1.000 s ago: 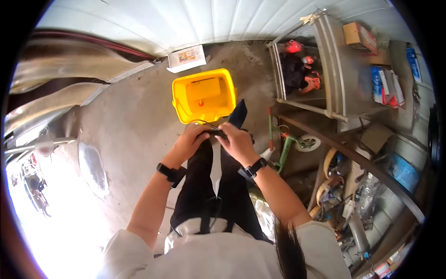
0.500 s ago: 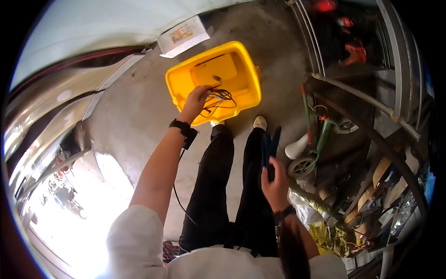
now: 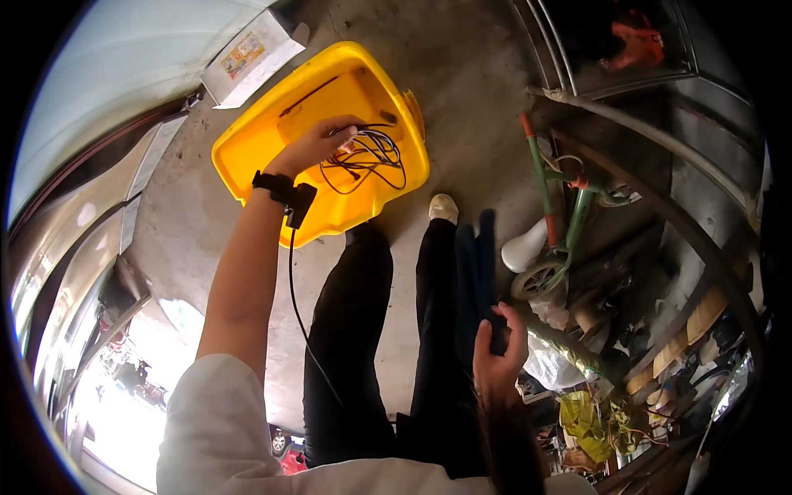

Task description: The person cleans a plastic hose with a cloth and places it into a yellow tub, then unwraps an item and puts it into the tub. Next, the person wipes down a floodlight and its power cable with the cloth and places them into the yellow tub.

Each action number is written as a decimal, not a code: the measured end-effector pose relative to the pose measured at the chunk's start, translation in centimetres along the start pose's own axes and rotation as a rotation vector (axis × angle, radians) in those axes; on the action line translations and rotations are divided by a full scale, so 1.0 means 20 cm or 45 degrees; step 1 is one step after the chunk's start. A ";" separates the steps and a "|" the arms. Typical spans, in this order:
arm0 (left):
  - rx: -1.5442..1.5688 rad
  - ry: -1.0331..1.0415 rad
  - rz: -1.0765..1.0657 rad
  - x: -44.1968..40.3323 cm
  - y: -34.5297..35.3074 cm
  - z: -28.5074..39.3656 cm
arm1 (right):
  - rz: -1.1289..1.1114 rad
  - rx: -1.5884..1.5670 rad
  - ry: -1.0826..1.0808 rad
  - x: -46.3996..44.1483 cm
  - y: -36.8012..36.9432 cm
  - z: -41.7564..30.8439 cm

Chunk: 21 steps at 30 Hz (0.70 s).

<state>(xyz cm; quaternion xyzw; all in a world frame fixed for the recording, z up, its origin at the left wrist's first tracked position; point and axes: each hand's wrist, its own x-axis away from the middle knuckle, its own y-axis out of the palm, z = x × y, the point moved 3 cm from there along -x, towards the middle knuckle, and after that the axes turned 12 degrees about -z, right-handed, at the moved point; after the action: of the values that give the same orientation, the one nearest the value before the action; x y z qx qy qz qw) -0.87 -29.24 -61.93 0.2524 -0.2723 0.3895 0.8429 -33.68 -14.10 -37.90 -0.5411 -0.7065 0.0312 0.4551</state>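
My left hand [image 3: 318, 147] is closed on a bundle of thin dark cable [image 3: 388, 161]. The loops hang from its fingers inside a yellow plastic bin [image 3: 239, 136] on the floor; whether they touch the bottom, I cannot tell. A small dark lump [image 3: 387, 116] and a thin dark stick-like shape [image 3: 309, 96] are also inside the bin. Close to my right leg, my right hand [image 3: 502, 346] grips a long dark blue item [image 3: 476, 264] with two narrow prongs pointing away from me. Its kind is unclear. A black box [image 3: 300, 205] with a cord is strapped at my left wrist.
A white carton [image 3: 250, 58] stands beyond the bin at the left. On the right, a green scooter-like frame [image 3: 579, 216] with small wheels stands by a curved metal bar [image 3: 685, 206]. Crumpled yellow plastic [image 3: 584, 425] and mixed scrap lie at the lower right.
The view has shifted, with the bin now larger and further up and left. My left hand still holds the cable, now raised in view. My right hand keeps the blue item, a little lower.
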 end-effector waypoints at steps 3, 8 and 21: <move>0.195 -0.143 -0.014 0.02 -0.05 -0.05 | 0.029 -0.033 -0.008 -0.04 0.02 -0.03; 0.267 0.003 0.530 -0.08 -0.17 -0.47 | 0.043 -0.159 -0.009 -0.11 0.04 -0.04; -0.610 -0.070 0.047 -0.38 0.01 -0.50 | 0.101 -0.286 0.021 -0.26 -0.02 -0.11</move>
<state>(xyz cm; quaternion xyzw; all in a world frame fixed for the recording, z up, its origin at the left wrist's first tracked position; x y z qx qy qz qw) -2.63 -26.67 -74.02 0.0507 -0.3844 0.3220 0.8637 -32.45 -19.36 -39.61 -0.6163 -0.6798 -0.0347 0.3959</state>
